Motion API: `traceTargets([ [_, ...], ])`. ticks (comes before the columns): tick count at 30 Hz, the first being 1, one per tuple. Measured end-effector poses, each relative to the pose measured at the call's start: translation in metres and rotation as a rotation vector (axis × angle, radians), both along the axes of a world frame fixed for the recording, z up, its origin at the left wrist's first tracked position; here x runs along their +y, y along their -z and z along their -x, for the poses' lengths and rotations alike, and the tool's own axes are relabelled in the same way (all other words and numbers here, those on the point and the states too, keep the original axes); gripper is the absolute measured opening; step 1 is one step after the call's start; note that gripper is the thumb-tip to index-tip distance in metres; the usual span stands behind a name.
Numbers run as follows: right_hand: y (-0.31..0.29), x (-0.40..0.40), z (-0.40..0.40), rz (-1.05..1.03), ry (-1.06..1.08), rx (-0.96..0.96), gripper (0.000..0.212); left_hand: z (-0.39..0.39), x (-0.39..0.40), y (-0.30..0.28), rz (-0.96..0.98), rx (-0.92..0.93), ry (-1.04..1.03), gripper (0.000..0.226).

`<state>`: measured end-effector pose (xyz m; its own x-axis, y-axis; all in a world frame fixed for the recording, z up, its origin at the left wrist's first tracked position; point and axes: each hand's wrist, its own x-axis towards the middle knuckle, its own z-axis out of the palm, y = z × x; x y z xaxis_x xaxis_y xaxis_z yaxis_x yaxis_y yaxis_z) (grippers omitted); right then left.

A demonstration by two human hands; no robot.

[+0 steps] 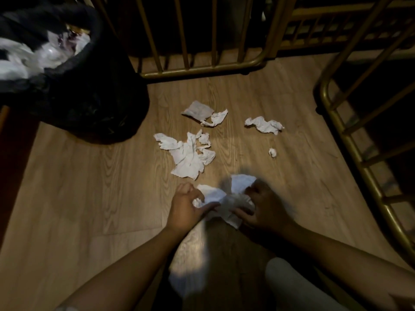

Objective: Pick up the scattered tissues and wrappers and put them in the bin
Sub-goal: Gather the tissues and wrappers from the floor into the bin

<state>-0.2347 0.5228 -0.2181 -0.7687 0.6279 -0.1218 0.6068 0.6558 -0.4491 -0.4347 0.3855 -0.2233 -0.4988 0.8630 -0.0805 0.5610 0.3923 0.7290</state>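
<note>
Single head cam, wide-angle, looks forward and steeply down at wooden floor (89, 198). Close range: forearms enter from bottom edge. Gold railing (202, 68) along far and right edges.

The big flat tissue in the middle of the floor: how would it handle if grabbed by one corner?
The big tissue looks thin and crumpled, so it would probably hang limp. Its torn, ragged edges suggest it may rip if tugged. Likely very light; a push would bunch it rather than slide it.

We see two bare forearms, no sleeves reaching the wrists and nothing worn on either one. Our left hand (184, 206) and right hand (265, 209) are ungloved. Pale cloth (289, 286) covers one leg.
</note>
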Motion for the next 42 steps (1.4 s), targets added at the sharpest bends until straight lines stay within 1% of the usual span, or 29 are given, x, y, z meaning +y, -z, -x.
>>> traceTargets([
  [1,0.001,-0.002,0.001,-0.031,-0.007,-0.016,0.069,-0.003,0.0,0.005,0.015,-0.038,0.024,0.05],
  [2,0.0,-0.005,0.0,-0.04,0.003,-0.033,0.069,-0.006,0.0,0.01,0.003,-0.072,0.046,0.047],
  [3,-0.001,-0.008,-0.001,-0.05,0.007,-0.047,0.064,-0.009,-0.002,0.012,-0.012,-0.085,0.08,0.041],
  [5,0.0,-0.014,-0.004,-0.074,-0.07,-0.037,0.046,-0.017,-0.01,0.015,-0.071,-0.075,0.144,0.03],
  [6,0.002,-0.015,-0.006,-0.04,-0.126,-0.039,0.045,-0.021,-0.015,0.018,-0.12,-0.058,0.164,0.027],
  [7,0.002,-0.014,-0.006,0.009,-0.178,-0.054,0.048,-0.024,-0.018,0.017,-0.151,-0.075,0.148,0.024],
  [8,0.003,-0.012,-0.006,0.071,-0.194,-0.087,0.05,-0.024,-0.02,0.015,-0.167,-0.122,0.089,0.023],
  [9,0.003,-0.009,-0.005,0.099,-0.2,-0.071,0.045,-0.023,-0.018,0.009,-0.17,-0.164,0.024,0.024],
  [11,-0.005,-0.002,0.001,0.091,-0.195,-0.005,0.027,-0.014,-0.006,-0.003,-0.192,-0.239,-0.055,0.019],
  [12,-0.013,0.003,0.008,0.09,-0.133,0.032,0.023,-0.008,0.003,-0.01,-0.221,-0.249,-0.08,0.017],
  [13,-0.016,0.008,0.015,0.104,-0.063,0.106,0.025,-0.001,0.012,-0.019,-0.25,-0.228,-0.11,0.015],
  [14,-0.021,0.014,0.027,0.126,-0.018,0.181,0.034,0.007,0.021,-0.026,-0.278,-0.189,-0.146,0.016],
  [15,-0.026,0.021,0.04,0.1,-0.027,0.235,0.041,0.016,0.03,-0.035,-0.291,-0.143,-0.185,0.018],
  [16,-0.038,0.026,0.053,0.097,0.024,0.207,0.037,0.025,0.038,-0.039,-0.29,-0.096,-0.225,0.022],
  [17,-0.053,0.03,0.067,0.11,0.066,0.206,0.024,0.034,0.045,-0.045,-0.278,-0.052,-0.263,0.025],
  [18,-0.064,0.034,0.081,0.141,0.143,0.243,0.019,0.043,0.051,-0.049,-0.268,-0.011,-0.303,0.03],
  [20,-0.079,0.043,0.107,0.198,0.227,0.374,0.024,0.059,0.061,-0.059,-0.29,0.024,-0.366,0.035],
  [23,-0.106,0.052,0.145,0.22,0.23,0.513,0.016,0.083,0.073,-0.085,-0.383,0.056,-0.397,0.029],
  [25,-0.124,0.054,0.171,0.273,0.232,0.544,0.011,0.101,0.079,-0.111,-0.416,0.053,-0.399,0.027],
  [27,-0.146,0.052,0.197,0.33,0.187,0.58,0.016,0.123,0.084,-0.141,-0.437,0.018,-0.418,0.021],
  [28,-0.158,0.05,0.209,0.331,0.165,0.607,0.022,0.135,0.086,-0.156,-0.459,0.006,-0.44,0.021],
  [31,-0.203,0.037,0.243,0.286,0.088,0.688,0.037,0.174,0.075,-0.205,-0.554,0.027,-0.443,0.028],
  [33,-0.231,0.026,0.263,0.322,0.026,0.737,0.033,0.198,0.057,-0.234,-0.575,0.109,-0.445,0.035],
  [35,-0.252,0.019,0.29,0.411,-0.005,0.686,0.031,0.219,0.038,-0.256,-0.561,0.192,-0.477,0.039],
  [36,-0.258,0.018,0.308,0.436,0.007,0.626,0.031,0.229,0.03,-0.265,-0.544,0.203,-0.496,0.04],
  [37,-0.266,0.014,0.325,0.468,0.04,0.559,0.032,0.238,0.024,-0.272,-0.519,0.176,-0.519,0.042],
  [39,-0.274,0.013,0.359,0.634,0.185,0.473,0.045,0.251,0.016,-0.283,-0.49,0.081,-0.541,0.044],
  [40,-0.28,0.01,0.37,0.698,0.23,0.446,0.052,0.257,0.014,-0.287,-0.486,0.081,-0.533,0.042],
  [42,-0.289,0.011,0.393,0.853,0.285,0.459,0.056,0.266,0.013,-0.291,-0.463,0.151,-0.525,0.037],
])
